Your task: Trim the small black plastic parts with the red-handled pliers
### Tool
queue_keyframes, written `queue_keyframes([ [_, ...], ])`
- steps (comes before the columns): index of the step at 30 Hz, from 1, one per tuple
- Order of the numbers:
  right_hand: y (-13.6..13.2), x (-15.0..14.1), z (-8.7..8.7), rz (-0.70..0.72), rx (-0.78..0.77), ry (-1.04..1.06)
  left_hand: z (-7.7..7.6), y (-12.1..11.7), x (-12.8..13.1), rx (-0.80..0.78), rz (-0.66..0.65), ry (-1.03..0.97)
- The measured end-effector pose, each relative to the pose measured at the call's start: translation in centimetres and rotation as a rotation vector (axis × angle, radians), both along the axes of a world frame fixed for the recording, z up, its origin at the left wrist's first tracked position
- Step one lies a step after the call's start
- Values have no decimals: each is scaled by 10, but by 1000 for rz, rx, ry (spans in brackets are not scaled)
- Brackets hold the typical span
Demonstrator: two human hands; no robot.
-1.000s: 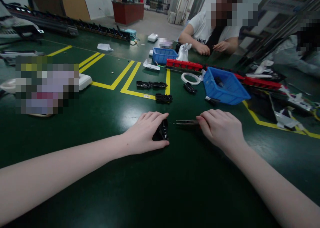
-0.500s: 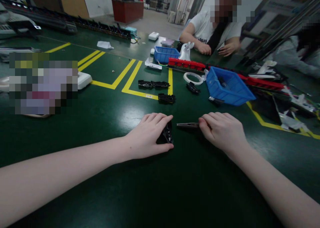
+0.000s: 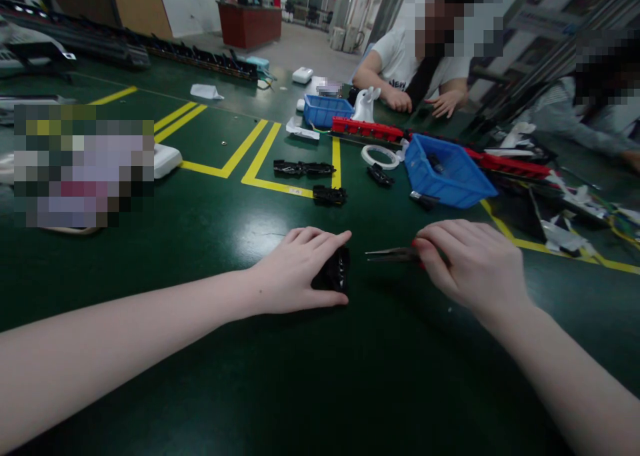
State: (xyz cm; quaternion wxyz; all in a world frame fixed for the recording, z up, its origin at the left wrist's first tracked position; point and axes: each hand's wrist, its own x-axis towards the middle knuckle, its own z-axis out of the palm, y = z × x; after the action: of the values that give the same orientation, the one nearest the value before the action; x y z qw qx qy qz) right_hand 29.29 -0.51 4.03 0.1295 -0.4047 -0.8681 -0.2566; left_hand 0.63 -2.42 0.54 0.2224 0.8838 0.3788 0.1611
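My left hand (image 3: 300,273) is wrapped over a small black plastic part (image 3: 341,269) and holds it on the green tabletop (image 3: 280,383). Much of that part is hidden under the palm; its right edge shows between thumb and forefinger. To the right, my right hand (image 3: 473,263) grips long-nose pliers (image 3: 393,255) by red handles, mostly covered by the fingers. The pliers' thin jaws point left toward the black part, slightly parted, with a gap between tip and part. I see nothing between the jaws.
Black parts (image 3: 304,169) lie beyond my hands by yellow tape lines (image 3: 256,148). A blue bin (image 3: 450,173), a tape roll (image 3: 380,156) and a red strip (image 3: 367,129) are farther right. A person (image 3: 400,76) sits across the table. A white box (image 3: 167,161) stands left.
My right hand has moved right with the pliers, away from the black part, and the jaws have parted slightly. My left hand stays on the part. The view has shifted a little.
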Motion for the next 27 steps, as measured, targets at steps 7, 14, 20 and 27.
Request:
queue_keyframes([
  [7,-19,97,4,104,58,-121,-3,-1,0,31,-36,41],
  [14,-28,143,-12,83,-13,-152,1,-3,2,44,-27,89],
  [20,-30,136,-15,-8,-112,-120,-1,-5,4,48,14,93],
  [27,-29,126,-16,62,-155,-126,0,-6,4,31,31,97],
])
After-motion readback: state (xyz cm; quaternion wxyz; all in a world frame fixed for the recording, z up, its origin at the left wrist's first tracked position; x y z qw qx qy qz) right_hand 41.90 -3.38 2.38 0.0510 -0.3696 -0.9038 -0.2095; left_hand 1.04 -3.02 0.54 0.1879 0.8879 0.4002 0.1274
